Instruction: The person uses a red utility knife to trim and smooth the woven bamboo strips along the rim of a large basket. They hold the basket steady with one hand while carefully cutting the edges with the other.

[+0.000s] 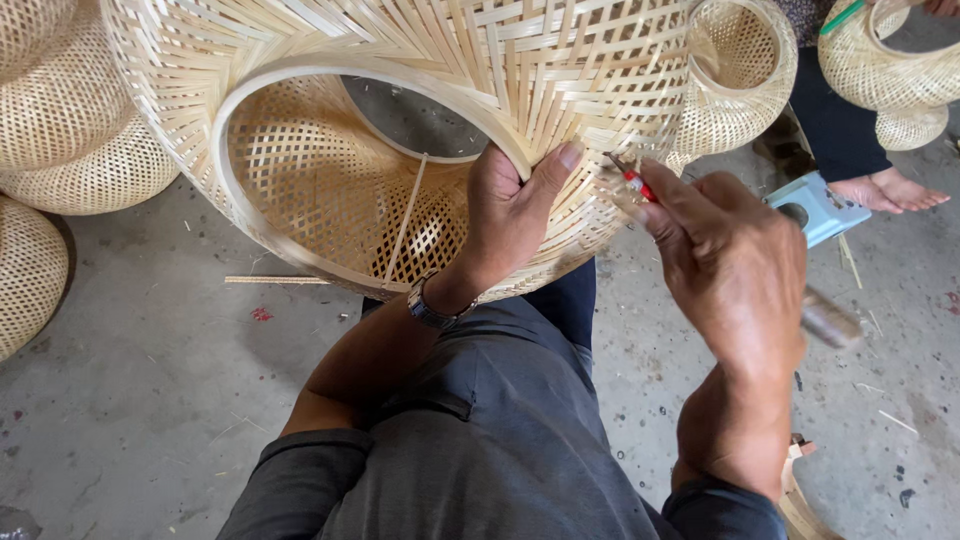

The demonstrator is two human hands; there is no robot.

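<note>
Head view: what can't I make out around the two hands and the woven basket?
- Tool in right hand: red tip shows, the rest hidden by fingers; end blurred.
- Woven basket: top cut off by frame edge.
- Left hand: palm hidden against rim.

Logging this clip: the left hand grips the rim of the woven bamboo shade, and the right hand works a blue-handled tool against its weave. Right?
Not quite. The head view shows the tool in the right hand has a red handle, not blue. The rest holds: the left hand grips the rim of the woven bamboo shade.

woven basket (400, 90) cut off above; tool handle (830, 320) blurred beside right hand (735, 270)
</note>
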